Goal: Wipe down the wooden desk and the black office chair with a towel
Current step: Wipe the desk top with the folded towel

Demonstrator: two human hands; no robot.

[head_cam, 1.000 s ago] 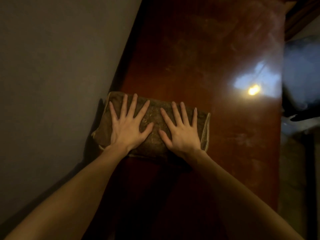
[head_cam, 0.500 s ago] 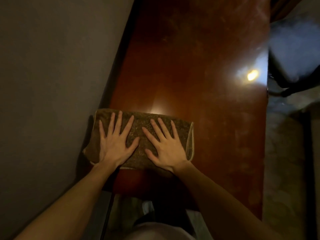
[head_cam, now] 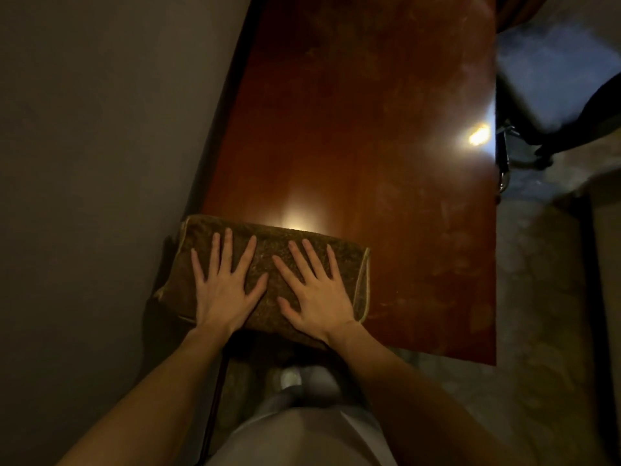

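Observation:
A folded brown towel [head_cam: 268,237] with a pale hem lies flat at the near left corner of the reddish wooden desk [head_cam: 386,129]. My left hand [head_cam: 223,284] presses on its left half with fingers spread and straight. My right hand [head_cam: 314,290] presses flat on its right half, fingers also spread. The towel's left end overhangs the desk edge beside the wall. Part of the black office chair [head_cam: 584,119] shows dark and blurred at the upper right, past the desk's right edge.
A grey wall [head_cam: 100,163] runs close along the desk's left side. The desk's near edge sits just below my wrists, with my light trousers [head_cam: 302,432] under it. Lamp glare [head_cam: 479,134] reflects near the right edge. Grey floor [head_cam: 537,331] lies to the right.
Both hands have slid the towel toward me along the desk's left side, down to the near edge. The hands stay flat and spread.

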